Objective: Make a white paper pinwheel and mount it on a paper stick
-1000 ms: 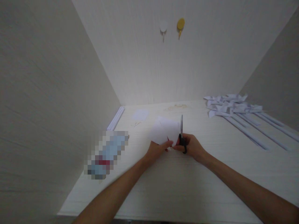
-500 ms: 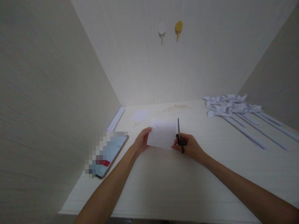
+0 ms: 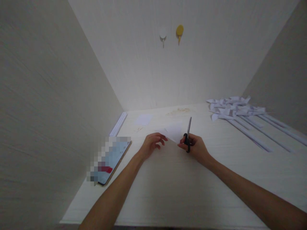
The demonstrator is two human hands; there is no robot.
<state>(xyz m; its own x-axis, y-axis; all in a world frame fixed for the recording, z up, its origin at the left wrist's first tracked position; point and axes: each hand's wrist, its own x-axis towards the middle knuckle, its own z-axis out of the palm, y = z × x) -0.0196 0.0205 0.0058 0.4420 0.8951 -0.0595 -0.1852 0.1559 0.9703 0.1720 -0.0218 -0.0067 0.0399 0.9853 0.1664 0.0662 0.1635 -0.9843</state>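
Observation:
Black-handled scissors rest in my right hand, blades pointing up and away from me. The same hand's thumb and fingertips pinch the near right corner of a white sheet of paper, which is turned at a slant. My left hand is at the paper's left side with curved fingers apart. Its fingertips are close to the sheet's near edge; whether they touch it I cannot tell.
A smartphone lies at the left, partly pixelated. Behind it are white paper strips and a small paper square. Toothpick-like sticks lie at the back. Several paper pinwheels on rolled sticks are piled at right. Two hooks hang on the wall.
My left hand has let go of the sheet's left edge and its fingers have spread. The paper has turned from square-on to slanted, while the scissors tilt more to the right.

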